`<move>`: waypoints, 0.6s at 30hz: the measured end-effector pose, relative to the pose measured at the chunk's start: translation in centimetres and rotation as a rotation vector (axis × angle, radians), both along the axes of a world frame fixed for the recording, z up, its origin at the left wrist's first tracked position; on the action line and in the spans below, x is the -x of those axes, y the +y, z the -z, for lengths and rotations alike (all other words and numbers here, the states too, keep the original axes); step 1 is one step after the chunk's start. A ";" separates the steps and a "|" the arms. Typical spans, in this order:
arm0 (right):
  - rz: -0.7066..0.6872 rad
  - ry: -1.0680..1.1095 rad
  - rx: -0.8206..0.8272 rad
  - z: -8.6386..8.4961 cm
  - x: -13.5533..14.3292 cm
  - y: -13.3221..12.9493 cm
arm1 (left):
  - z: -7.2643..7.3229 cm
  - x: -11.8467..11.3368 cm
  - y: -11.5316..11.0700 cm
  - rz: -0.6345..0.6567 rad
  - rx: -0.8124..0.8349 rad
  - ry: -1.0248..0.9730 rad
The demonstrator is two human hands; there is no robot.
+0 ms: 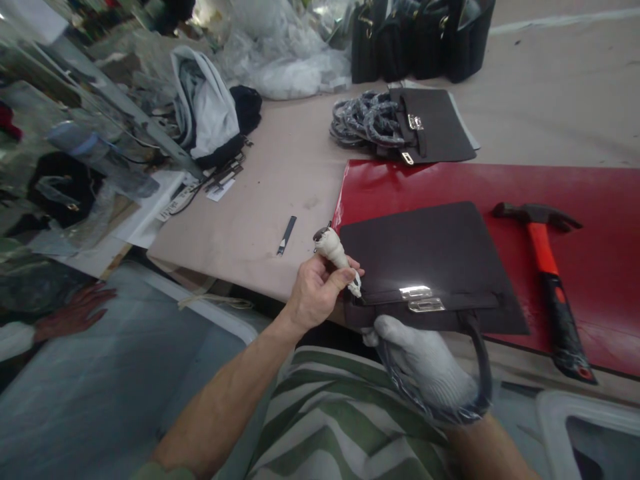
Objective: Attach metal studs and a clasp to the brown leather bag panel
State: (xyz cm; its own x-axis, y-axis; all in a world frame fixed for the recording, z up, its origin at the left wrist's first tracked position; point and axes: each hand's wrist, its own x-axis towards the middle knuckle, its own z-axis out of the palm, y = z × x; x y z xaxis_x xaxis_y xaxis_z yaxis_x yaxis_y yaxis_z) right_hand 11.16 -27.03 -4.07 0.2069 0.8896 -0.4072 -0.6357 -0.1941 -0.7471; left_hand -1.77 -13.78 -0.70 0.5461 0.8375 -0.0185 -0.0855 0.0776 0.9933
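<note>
With the gloved right hand (425,370) gripping the bag (430,267) by its handle (483,363), the left hand (317,290), closed round the awl (337,257), should press its tip steadily by the clasp (420,299).

The dark handbag (430,260) looks like matt, finely grained leather with a shiny metal clasp (420,299), and it lies on a glossy red sheet (590,193) over the dull beige table (280,173). The right hand (425,367) wears a white knitted cloth glove; the hammer (545,267) has a dark metal head and a smooth orange-and-black plastic handle.
</note>
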 end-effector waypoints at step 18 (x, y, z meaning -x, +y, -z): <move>0.023 0.028 0.015 0.3 0.0 0.6 | -0.3 -0.1 0.3 0.052 -0.253 0.106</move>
State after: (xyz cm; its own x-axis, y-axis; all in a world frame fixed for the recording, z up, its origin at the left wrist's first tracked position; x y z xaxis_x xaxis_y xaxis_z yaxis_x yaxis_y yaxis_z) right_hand 11.20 -26.38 -4.40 0.2155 0.8785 -0.4263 -0.6609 -0.1901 -0.7260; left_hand -1.70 -13.46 -0.40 0.5950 0.7934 0.1284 0.0179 -0.1729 0.9848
